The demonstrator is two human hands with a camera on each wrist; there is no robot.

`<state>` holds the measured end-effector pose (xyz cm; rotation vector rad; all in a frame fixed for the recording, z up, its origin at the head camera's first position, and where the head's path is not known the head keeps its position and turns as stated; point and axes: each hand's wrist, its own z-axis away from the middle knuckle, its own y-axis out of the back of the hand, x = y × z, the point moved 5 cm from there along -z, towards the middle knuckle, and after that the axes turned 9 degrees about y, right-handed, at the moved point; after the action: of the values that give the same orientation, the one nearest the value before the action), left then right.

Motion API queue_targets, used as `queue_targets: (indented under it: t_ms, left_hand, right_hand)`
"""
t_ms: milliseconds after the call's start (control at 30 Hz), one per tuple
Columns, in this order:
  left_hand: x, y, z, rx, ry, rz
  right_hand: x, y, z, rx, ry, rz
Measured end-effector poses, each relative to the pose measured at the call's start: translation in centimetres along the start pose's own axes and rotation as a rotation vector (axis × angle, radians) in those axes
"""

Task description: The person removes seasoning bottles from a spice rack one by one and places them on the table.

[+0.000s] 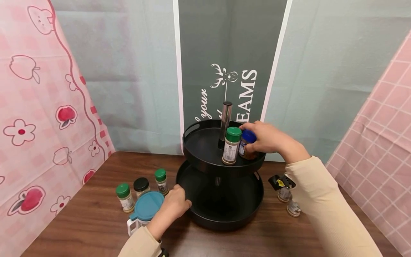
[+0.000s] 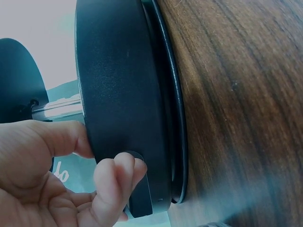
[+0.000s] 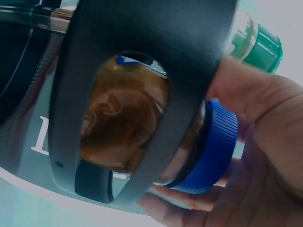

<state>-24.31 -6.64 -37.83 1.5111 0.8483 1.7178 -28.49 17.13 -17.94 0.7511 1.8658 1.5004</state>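
Note:
A black two-tier turntable organizer (image 1: 215, 224) stands on the wooden table, its chrome post rising through the middle. On the upper tier's right side, my right hand (image 1: 272, 138) holds a jar with a blue lid (image 1: 249, 136). In the right wrist view, the jar's brown contents (image 3: 125, 113) show through the tier's handle cutout, and fingers lie around the blue lid (image 3: 208, 153). Just left of it stands a green-capped spice bottle (image 1: 231, 148). My left hand (image 1: 173, 204) grips the lower tier's left rim, with fingers at its handle cutout in the left wrist view.
Left on the table are green-capped bottles (image 1: 125, 200) (image 1: 162, 182), a black-lidded jar (image 1: 141, 186) and a teal-lidded container (image 1: 149, 206) with a white handle, close to the left forearm. Small jars (image 1: 284, 195) sit at right, partly behind the right sleeve. Fabric hangs behind.

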Motion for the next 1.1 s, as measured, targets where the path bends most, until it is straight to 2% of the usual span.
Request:
queue_targets:
  t_ms: [400, 767, 1100]
  left_hand:
    - [0.0, 0.0, 0.0, -0.011, 0.015, -0.004]
    - [-0.1, 0.1, -0.2, -0.028, 0.038, -0.007]
    - [-0.1, 0.1, -0.1, -0.026, 0.014, 0.001]
  right_hand:
    - [0.1, -0.2, 0.1, -0.008, -0.017, -0.017]
    - [0.0, 0.0, -0.1, -0.012, 0.021, -0.035]
    - [-1.2, 2.0, 0.6, 0.001, 0.047, -0.109]
